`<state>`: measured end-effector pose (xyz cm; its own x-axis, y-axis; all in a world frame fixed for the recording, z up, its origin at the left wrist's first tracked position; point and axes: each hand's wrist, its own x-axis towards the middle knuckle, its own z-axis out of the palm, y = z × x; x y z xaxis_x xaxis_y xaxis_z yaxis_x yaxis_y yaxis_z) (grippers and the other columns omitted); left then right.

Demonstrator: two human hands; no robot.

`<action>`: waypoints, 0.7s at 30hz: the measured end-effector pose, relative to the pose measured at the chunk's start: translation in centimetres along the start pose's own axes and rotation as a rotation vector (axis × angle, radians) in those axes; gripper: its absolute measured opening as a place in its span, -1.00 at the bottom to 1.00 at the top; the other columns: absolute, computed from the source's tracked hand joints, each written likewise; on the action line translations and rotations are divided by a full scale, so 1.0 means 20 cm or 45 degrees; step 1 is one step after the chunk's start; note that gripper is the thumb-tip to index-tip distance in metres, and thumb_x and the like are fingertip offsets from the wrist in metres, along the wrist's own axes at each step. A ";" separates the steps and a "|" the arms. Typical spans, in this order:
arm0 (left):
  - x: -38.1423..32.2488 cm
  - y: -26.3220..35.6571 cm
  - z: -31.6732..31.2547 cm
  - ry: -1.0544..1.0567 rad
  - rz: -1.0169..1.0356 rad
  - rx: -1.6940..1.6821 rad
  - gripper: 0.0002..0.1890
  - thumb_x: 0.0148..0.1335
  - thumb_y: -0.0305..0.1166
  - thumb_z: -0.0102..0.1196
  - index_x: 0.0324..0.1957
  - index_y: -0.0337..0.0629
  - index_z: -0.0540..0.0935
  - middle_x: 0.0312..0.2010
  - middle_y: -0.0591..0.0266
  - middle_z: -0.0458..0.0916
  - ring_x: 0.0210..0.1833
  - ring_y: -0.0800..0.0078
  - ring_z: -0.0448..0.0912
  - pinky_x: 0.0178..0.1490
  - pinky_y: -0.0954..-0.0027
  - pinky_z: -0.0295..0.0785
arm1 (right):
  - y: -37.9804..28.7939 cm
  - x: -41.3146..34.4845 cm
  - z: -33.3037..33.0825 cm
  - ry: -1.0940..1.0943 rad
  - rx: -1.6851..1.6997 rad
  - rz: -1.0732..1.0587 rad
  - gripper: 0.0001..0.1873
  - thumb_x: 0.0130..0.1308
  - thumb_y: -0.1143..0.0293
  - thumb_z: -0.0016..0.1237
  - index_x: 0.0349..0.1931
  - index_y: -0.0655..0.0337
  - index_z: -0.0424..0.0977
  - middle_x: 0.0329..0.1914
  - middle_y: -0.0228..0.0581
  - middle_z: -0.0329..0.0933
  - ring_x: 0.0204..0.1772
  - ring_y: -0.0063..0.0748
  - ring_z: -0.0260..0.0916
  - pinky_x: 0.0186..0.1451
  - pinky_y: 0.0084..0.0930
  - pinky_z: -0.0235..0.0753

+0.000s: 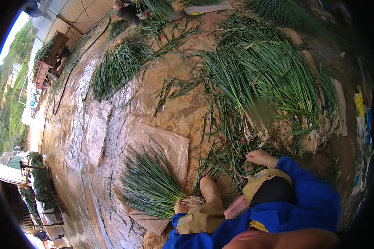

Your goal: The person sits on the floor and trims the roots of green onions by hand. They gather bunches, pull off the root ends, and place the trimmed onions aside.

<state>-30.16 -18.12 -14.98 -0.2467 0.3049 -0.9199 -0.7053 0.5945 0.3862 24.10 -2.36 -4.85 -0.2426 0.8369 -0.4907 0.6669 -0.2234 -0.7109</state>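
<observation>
My left hand (180, 206) is at the root end of a fanned bundle of green onions (152, 183), its fingers against the pale stems; whether it grips them I cannot tell. The bundle lies on a tan woven sack (171, 146), leaves pointing up and left. My right hand (261, 158) is above my knee, fingers curled, beside loose green leaves (227, 162) on the ground; whether it holds anything is unclear. Just beyond it lies a large heap of green onions (268, 71) with pale roots toward me.
Another flattened sack (96, 132) lies on the wet ground at left, below a second onion pile (120, 67). A person (129, 14) is at the top. A loaded truck (48, 63) stands at upper left. A plastic bag (363, 124) lies at far right.
</observation>
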 end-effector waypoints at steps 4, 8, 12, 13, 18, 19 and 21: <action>-0.02 0.01 -0.21 0.082 0.826 0.729 -0.93 0.13 -0.48 0.13 -0.41 -0.27 0.54 -0.60 0.19 0.49 -0.58 0.39 0.42 -0.56 0.30 0.29 | -0.01 -0.03 0.04 0.073 -0.013 -0.101 -0.72 0.25 0.16 -0.03 -0.15 0.06 0.61 -0.21 -0.15 0.63 -0.13 -0.11 0.56 -0.07 -0.25 0.51; -0.31 -0.11 0.03 0.595 0.785 0.863 -0.60 0.08 -0.44 0.15 0.00 -0.36 0.49 -0.16 0.05 0.55 -0.24 0.29 0.46 -0.21 0.25 0.38 | -0.03 0.04 0.12 0.049 -0.250 -0.215 -0.63 0.18 0.23 0.03 -0.04 0.16 0.56 -0.14 -0.12 0.59 -0.06 -0.15 0.54 0.02 -0.23 0.51; -0.20 -0.09 -0.22 0.607 0.991 0.923 -0.49 0.09 -0.56 0.12 0.14 -0.34 0.38 -0.10 0.12 0.52 -0.11 0.35 0.44 -0.19 0.31 0.40 | -0.23 0.26 0.33 -0.065 -0.551 -0.661 -0.42 0.09 0.21 0.15 0.18 0.02 0.42 0.18 -0.21 0.34 0.25 -0.11 0.26 0.21 -0.15 0.35; -0.20 -0.14 -0.17 0.554 0.948 0.885 -0.51 0.11 -0.58 0.11 0.13 -0.33 0.38 -0.11 0.13 0.51 -0.14 0.37 0.44 -0.23 0.33 0.40 | -0.21 0.30 0.38 -0.227 -0.671 -0.705 -0.38 0.10 0.20 0.14 0.23 -0.02 0.36 0.31 -0.19 0.25 0.39 -0.08 0.12 0.35 -0.02 0.19; -0.17 -0.08 -0.26 0.417 0.964 0.862 -0.56 0.14 -0.59 0.06 0.11 -0.32 0.39 -0.16 0.15 0.51 -0.26 0.38 0.44 -0.32 0.39 0.39 | -0.14 0.55 0.48 -0.448 -1.225 -0.789 -0.35 0.18 0.10 0.09 0.31 -0.14 0.28 0.47 -0.22 0.09 0.53 -0.09 -0.10 0.48 0.21 -0.15; -0.21 -0.09 -0.21 0.477 0.847 0.683 -0.57 0.15 -0.59 0.05 0.10 -0.32 0.39 -0.16 0.15 0.50 -0.26 0.38 0.45 -0.32 0.38 0.40 | -0.15 0.55 0.42 -0.450 -1.147 -0.787 -0.34 0.21 0.05 0.08 0.34 -0.18 0.25 0.45 -0.25 0.12 0.52 -0.09 -0.07 0.48 0.23 -0.17; -0.26 -0.09 -0.08 0.500 0.778 0.604 -0.59 0.15 -0.60 0.03 0.09 -0.32 0.40 -0.15 0.14 0.49 -0.24 0.37 0.46 -0.33 0.36 0.40 | 0.05 0.58 0.35 -0.479 -0.981 -0.785 -0.36 0.23 0.03 0.07 0.33 -0.19 0.26 0.45 -0.27 0.13 0.52 -0.12 -0.06 0.48 0.22 -0.16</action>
<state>-28.82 -21.96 -11.06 -0.7654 0.4449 -0.4650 -0.0444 0.6844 0.7278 17.13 3.61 -14.76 -0.8067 0.4593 -0.3719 0.5890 0.6759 -0.4429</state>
